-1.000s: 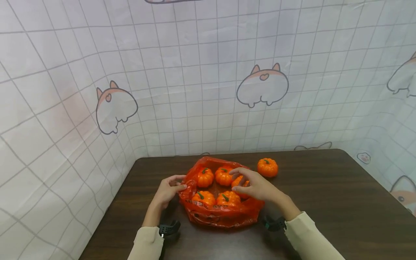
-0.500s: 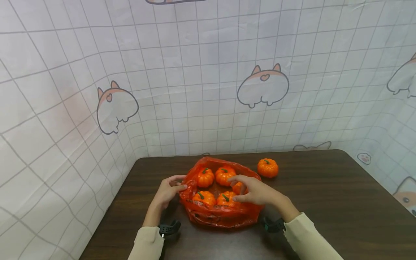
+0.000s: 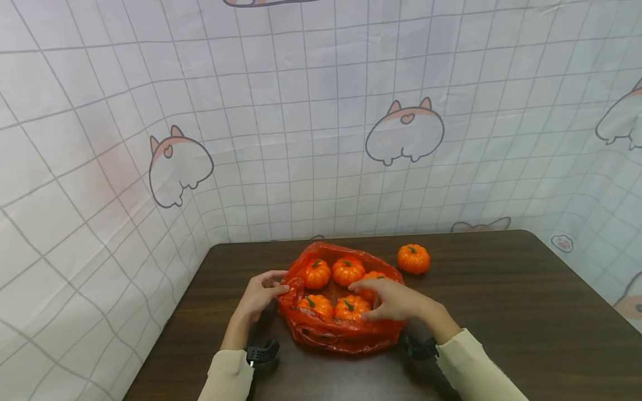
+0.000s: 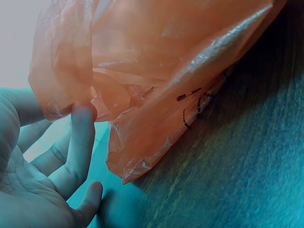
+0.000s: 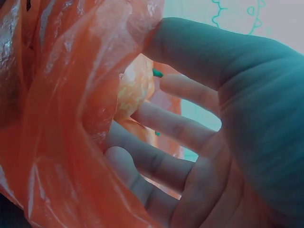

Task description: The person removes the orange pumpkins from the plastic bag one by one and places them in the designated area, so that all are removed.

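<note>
An orange-red plastic bag (image 3: 346,336) lies wide-mouthed on the table with several small orange pumpkins (image 3: 317,274) inside. My left hand (image 3: 258,295) pinches the bag's left edge; in the left wrist view, a fingertip presses the thin plastic. Over the right side of the mouth is my right hand (image 3: 398,301), its fingers spread and loosely bent, partly covering the right-hand pumpkin (image 3: 372,281). In the right wrist view the thumb tip is right at the bag's rim, and the plastic hides some fingertips.
Another orange pumpkin (image 3: 413,259) sits on the dark wooden table (image 3: 491,312), behind and right of the bag. A white gridded cloth (image 3: 321,122) with cartoon drawings rises around the table's back and sides.
My right hand has moved down toward the bag's front rim, uncovering more of the bag's back right edge. My left hand keeps its hold on the left edge.
</note>
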Tool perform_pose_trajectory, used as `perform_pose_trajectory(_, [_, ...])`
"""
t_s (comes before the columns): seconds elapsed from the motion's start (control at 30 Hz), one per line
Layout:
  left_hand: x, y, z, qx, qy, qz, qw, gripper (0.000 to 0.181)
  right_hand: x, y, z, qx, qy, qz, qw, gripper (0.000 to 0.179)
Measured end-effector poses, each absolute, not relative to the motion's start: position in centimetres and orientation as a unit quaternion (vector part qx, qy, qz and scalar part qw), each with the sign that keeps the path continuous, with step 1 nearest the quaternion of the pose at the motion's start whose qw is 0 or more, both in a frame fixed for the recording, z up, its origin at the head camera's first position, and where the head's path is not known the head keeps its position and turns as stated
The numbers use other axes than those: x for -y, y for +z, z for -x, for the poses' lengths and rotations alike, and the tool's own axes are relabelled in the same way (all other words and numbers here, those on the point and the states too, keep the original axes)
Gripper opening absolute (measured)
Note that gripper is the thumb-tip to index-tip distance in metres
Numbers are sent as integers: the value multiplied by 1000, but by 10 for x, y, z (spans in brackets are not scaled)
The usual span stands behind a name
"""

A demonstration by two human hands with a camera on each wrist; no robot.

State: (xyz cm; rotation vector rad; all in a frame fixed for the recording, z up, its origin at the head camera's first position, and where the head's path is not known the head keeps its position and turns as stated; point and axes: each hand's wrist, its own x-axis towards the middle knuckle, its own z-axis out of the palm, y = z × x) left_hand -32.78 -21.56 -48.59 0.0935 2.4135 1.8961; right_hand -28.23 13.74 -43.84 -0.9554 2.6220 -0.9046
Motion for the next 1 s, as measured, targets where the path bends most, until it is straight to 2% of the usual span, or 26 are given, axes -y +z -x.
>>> perform_pose_trajectory(0.53, [215,-488,328,-783,621,-28,34,39,-131,-447,279,-894,-287,327,103,71])
perform_pose_trajectory(1.0, [215,-487,328,-789,613,-31,26,39,-130,-450,282,-891,-293,335,93,67])
